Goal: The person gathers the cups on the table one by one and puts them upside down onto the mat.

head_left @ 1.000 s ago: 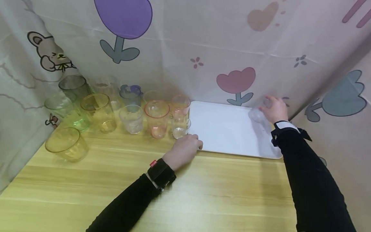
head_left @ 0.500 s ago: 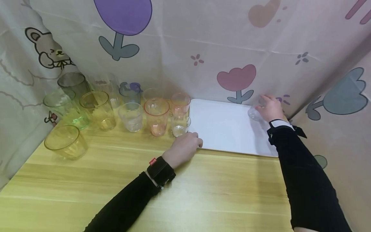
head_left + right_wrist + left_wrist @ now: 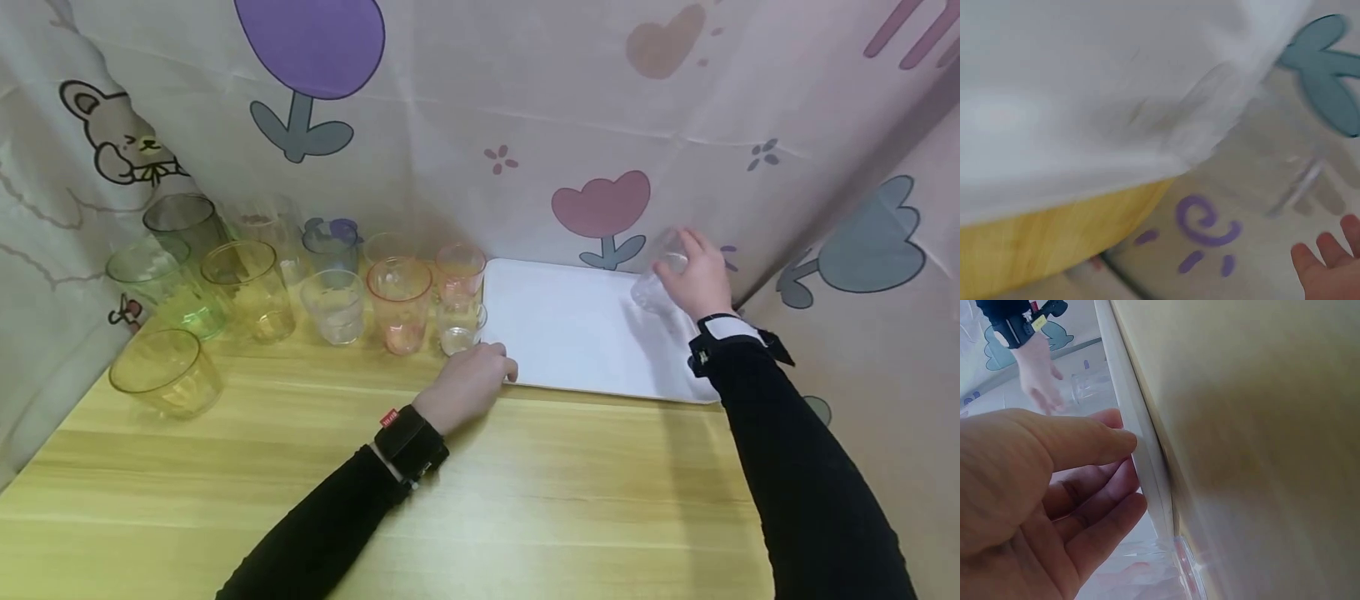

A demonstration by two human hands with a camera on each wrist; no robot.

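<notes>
A clear drinking glass (image 3: 651, 290) stands at the back right corner of the white tray (image 3: 570, 325). My right hand (image 3: 699, 275) is beside its upper part, fingers spread. In the right wrist view, fingertips (image 3: 1329, 250) show a gap from the glass (image 3: 1235, 147); the thumb is out of that view. At the tray's front left corner, my left hand (image 3: 467, 385) holds the rim. The left wrist view shows the thumb and curled fingers meeting at the tray edge (image 3: 1150, 456).
Several glasses crowd the table's left side, among them a small clear mug (image 3: 457, 329), a pink-rimmed glass (image 3: 401, 308) and a wide amber glass (image 3: 167, 375). A printed curtain (image 3: 450, 117) hangs right behind the tray. The wooden table (image 3: 525, 492) extends in front.
My right hand has shifted slightly and its fingers have spread from the glass, whose rim now shows more plainly. The left hand stays at the tray corner. The view has shifted slightly.
</notes>
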